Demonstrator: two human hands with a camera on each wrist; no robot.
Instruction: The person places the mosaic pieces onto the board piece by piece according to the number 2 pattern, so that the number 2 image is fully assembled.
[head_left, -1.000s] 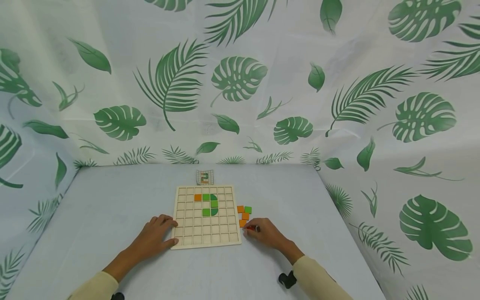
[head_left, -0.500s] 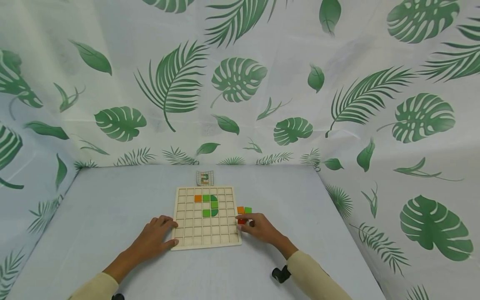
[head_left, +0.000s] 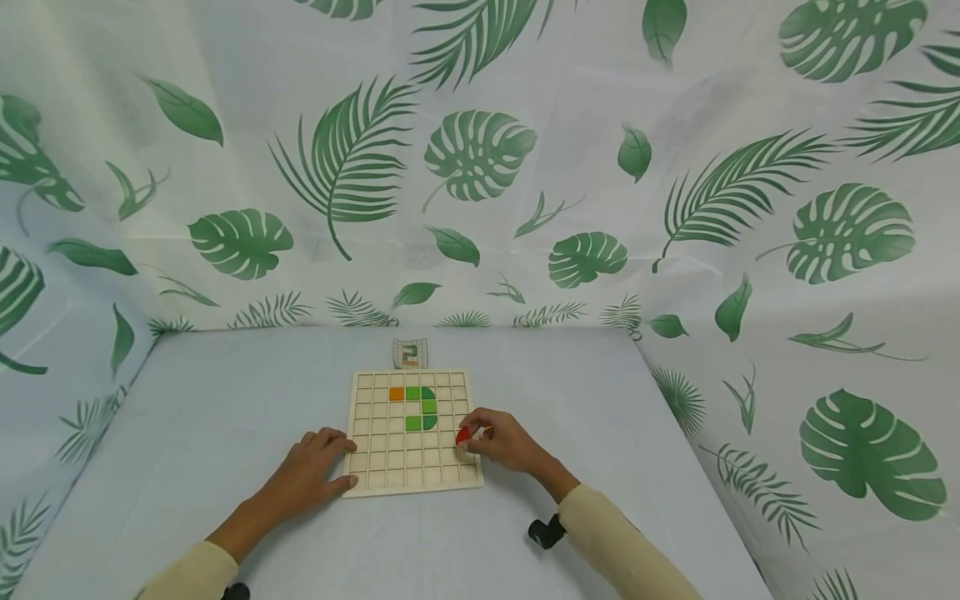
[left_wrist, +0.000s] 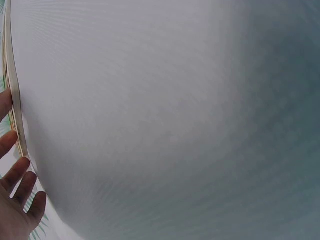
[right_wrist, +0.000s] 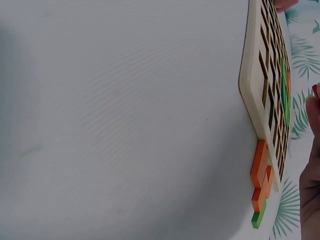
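Red piece (head_left: 462,436) is being pinched by right hand (head_left: 501,440) over square-gridded wooden board (head_left: 377,463), near its right edge; left hand (head_left: 309,468), fingers spread, is touching its left edge.

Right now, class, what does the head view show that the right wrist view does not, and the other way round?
Only the head view shows the small card beyond the board, and the cream sleeves.

Only the right wrist view plainly shows the loose tiles beside the board, three orange tiles and one green tile; in the head view the right grip blocks nearly all of them.

Both show the board with its set-in tiles, the right grip, the red piece (a sliver in the wrist view) and the leaf-print backdrop.
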